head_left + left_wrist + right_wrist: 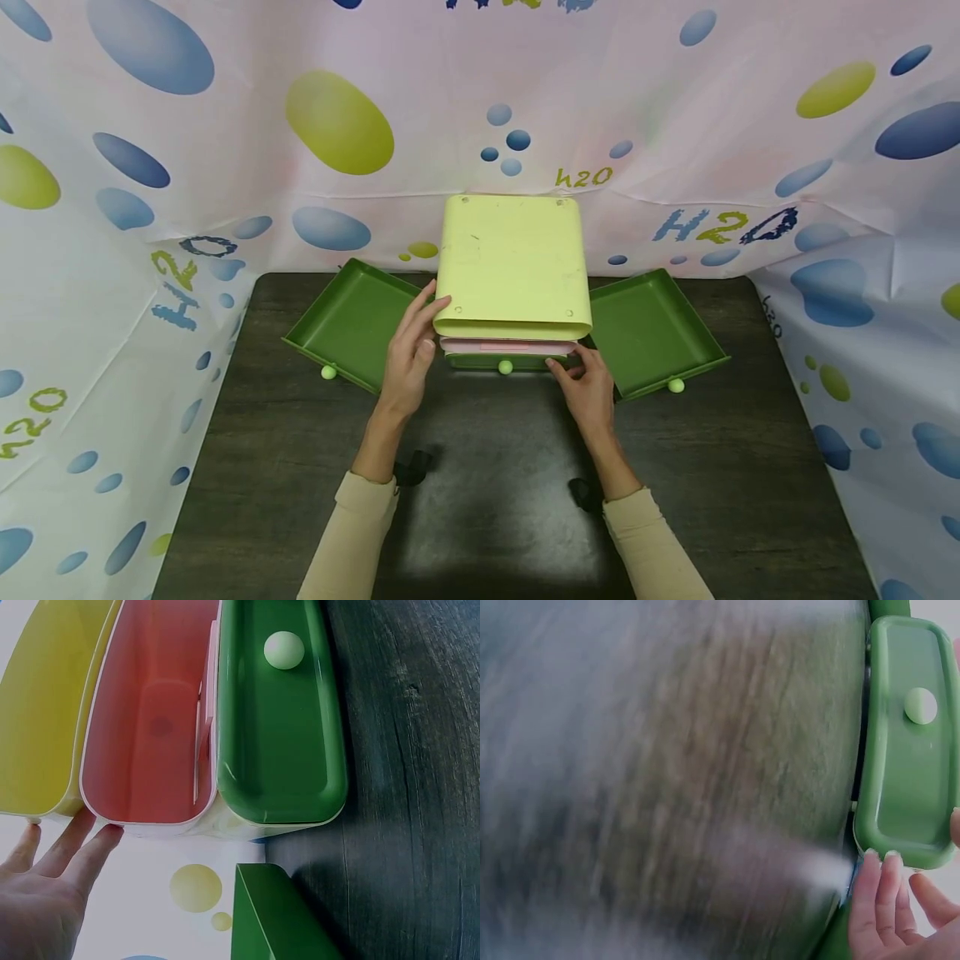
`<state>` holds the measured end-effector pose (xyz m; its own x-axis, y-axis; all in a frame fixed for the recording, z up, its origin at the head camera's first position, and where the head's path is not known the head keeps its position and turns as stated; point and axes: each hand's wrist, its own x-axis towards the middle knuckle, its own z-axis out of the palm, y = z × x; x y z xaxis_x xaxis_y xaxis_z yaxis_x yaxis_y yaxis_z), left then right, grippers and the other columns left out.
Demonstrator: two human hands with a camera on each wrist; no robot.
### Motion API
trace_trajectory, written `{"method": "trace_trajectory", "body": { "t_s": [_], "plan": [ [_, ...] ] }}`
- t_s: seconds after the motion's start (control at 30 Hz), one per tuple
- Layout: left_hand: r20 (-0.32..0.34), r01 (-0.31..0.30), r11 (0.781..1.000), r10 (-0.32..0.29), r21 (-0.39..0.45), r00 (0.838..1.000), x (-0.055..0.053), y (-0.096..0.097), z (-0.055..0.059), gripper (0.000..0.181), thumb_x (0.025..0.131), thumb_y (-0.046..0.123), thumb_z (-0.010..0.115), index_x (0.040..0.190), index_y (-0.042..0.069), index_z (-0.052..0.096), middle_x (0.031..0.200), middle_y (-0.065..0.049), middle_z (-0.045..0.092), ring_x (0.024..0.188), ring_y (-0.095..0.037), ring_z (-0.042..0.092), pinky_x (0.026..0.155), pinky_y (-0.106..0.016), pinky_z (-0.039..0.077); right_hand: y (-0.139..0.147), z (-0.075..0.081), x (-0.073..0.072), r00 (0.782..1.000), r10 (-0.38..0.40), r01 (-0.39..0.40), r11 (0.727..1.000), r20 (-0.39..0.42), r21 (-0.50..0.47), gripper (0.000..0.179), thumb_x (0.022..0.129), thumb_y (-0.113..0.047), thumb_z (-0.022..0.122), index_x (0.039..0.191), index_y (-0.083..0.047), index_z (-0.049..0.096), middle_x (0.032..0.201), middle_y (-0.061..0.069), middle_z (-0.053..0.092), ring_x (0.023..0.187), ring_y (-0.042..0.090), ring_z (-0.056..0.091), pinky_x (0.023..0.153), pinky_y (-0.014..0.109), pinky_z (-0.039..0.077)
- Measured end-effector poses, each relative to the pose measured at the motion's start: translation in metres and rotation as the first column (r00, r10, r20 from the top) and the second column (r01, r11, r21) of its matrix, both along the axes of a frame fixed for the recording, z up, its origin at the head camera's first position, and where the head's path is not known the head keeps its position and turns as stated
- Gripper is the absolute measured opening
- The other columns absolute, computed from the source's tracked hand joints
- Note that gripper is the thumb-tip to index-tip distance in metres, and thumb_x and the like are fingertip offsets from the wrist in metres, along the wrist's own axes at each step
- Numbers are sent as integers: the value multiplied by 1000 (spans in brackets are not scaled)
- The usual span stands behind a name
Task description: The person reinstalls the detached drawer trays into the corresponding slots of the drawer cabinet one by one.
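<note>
A small stacked drawer unit stands at the back of the table, with a yellow top section (pixel 513 258), a pink section (pixel 457 344) under it and a green drawer (pixel 472 362) lowest. In the left wrist view, the yellow and pink sections are hollow at the front, while the green drawer's round knob (pixel 284 650) faces out. My left hand (pixel 408 358) touches the unit's left side with extended fingers. At the lower right corner, my right hand (pixel 588 392) touches the end of the green drawer with fairly straight fingertips; its thumb lies near the front.
A loose green drawer (pixel 352 321) lies angled left of the unit, and another green drawer (pixel 648 333) lies to its right. The dark wooden table (pixel 495 500) extends in front. A patterned cloth (pixel 420 75) hangs behind and along both sides.
</note>
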<state>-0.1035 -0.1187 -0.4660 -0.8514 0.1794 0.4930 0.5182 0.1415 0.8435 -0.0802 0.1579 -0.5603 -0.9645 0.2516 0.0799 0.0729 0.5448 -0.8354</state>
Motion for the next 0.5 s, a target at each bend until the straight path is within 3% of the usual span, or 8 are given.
{"method": "trace_trajectory", "body": {
  "t_s": [0.13, 0.27, 0.4, 0.5],
  "plan": [
    [5, 5, 1000, -5, 5, 1000, 0, 0, -1, 69, 102, 62, 33, 147, 12, 50, 160, -11, 30, 54, -10, 28, 62, -31, 32, 3, 6, 1, 1000, 14, -14, 1000, -17, 17, 44, 90, -30, 76, 127, -8, 65, 110, 9, 63, 81, 21, 67, 63, 36, 53],
    [2, 6, 1000, -6, 10, 1000, -1, -1, -1, 70, 102, 61, 33, 146, 9, 50, 159, -13, 30, 57, -11, 31, 69, -31, 33, 9, 13, 1, 997, 39, -38, 999, -60, 14, 46, 89, -21, 78, 130, -7, 63, 110, 9, 64, 81, 21, 69, 63, 31, 53],
    [-6, 2, 1000, -2, 12, 1000, 0, 0, 1, 73, 102, 60, 33, 145, 3, 50, 158, -20, 30, 76, -15, 43, 77, -32, 34, 16, 21, 3, 996, 61, -60, 998, -72, 10, 47, 89, -16, 78, 132, -6, 62, 112, 8, 67, 82, 21, 70, 64, 25, 53],
    [-6, 17, 1000, -16, 24, 1000, 3, 2, 10, 76, 103, 58, 33, 142, -5, 50, 156, -26, 29, 89, -16, 48, 80, -32, 35, 23, 27, 4, 994, 80, -80, 997, -73, 11, 46, 91, -15, 76, 133, -6, 61, 114, 8, 69, 84, 21, 70, 65, 23, 53]
  ]
}}
